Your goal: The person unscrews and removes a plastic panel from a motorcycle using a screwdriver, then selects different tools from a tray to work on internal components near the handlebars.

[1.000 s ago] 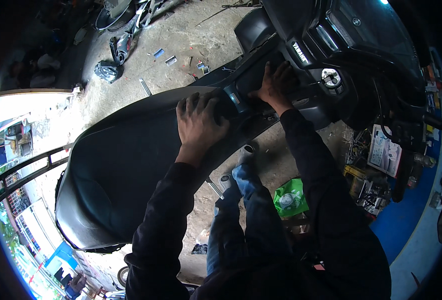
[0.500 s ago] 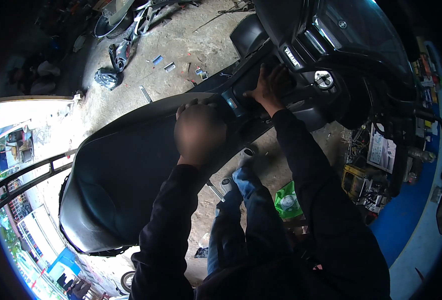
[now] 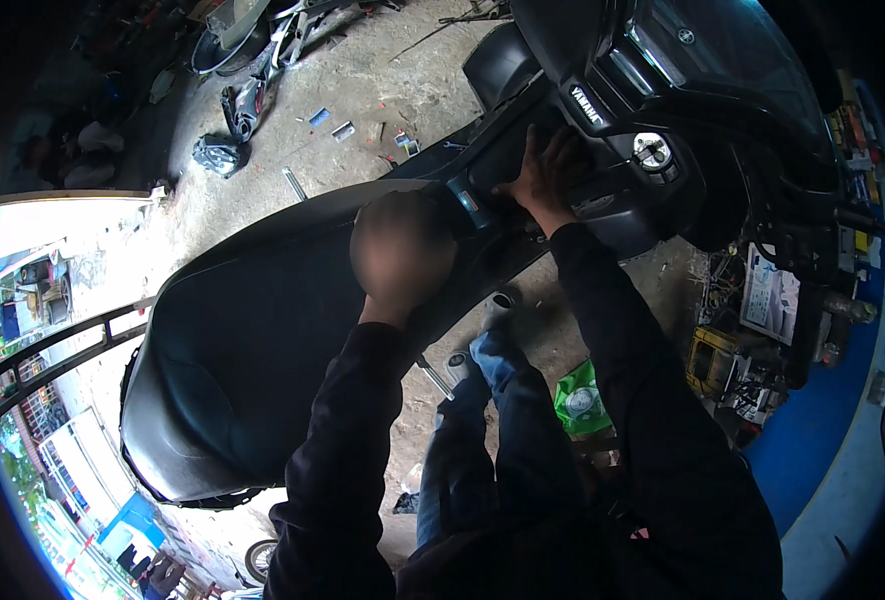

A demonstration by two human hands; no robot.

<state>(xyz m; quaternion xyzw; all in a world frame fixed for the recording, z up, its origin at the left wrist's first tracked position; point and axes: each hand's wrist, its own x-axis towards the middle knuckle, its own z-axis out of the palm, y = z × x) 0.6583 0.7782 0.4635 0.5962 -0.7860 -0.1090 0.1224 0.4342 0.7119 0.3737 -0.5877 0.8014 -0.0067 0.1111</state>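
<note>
Above the concrete floor (image 3: 402,80), my spread right hand (image 3: 545,180) stays on the scooter (image 3: 502,160), my left hand (image 3: 402,250) (blurred, grip I can't tell) on the seat (image 3: 262,260).

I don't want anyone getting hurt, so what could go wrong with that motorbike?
If the motorbike leaned over, it might land on the shoes close beside it. The right hand, in front of the seat, might get pinched. A foot might slip on the green bag near the legs.
</note>
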